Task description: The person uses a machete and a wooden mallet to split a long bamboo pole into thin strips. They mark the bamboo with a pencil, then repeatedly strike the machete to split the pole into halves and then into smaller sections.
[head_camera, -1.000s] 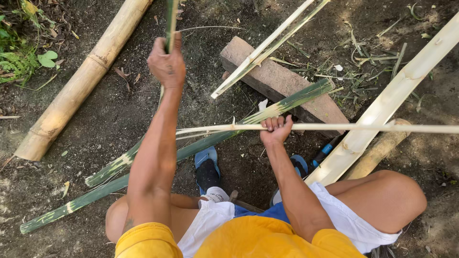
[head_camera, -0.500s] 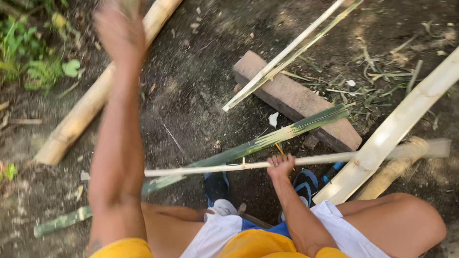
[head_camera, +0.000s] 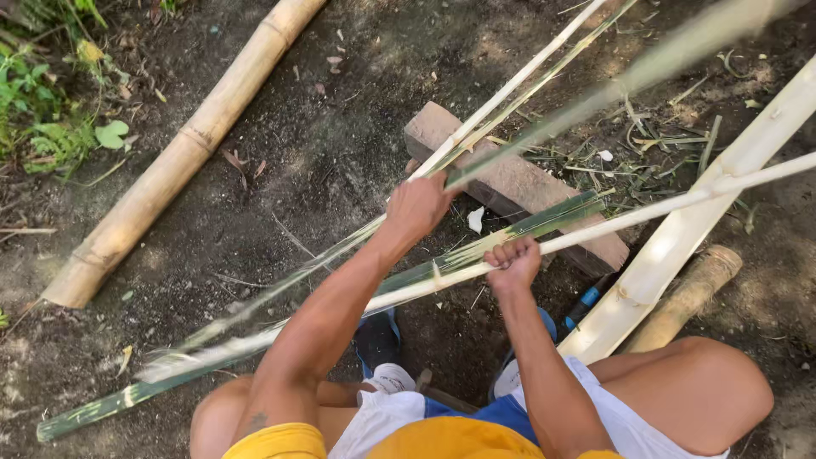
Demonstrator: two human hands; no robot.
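Note:
My left hand (head_camera: 421, 204) is closed around a thin green bamboo strip (head_camera: 595, 93). The strip is motion-blurred and slants from the lower left to the top right. My right hand (head_camera: 514, 259) grips a pale bamboo slat (head_camera: 680, 202) that runs from the ground at lower left out past the right edge. Both hands are just in front of a reddish wooden block (head_camera: 518, 183) lying on the dirt. A flat green bamboo strip (head_camera: 552, 219) lies across the block under the slat.
A thick tan bamboo pole (head_camera: 170, 170) lies at upper left, near green plants (head_camera: 51, 119). A pale split bamboo half (head_camera: 680, 229) and a short bamboo piece (head_camera: 688, 293) lie at right. A blue-handled tool (head_camera: 586, 302) is between them and my knees. Shavings litter the dirt.
My left hand came down from high up at the far left to the block, now holding the thin green strip. The right hand kept its grip; the slat's right end tilted upward.

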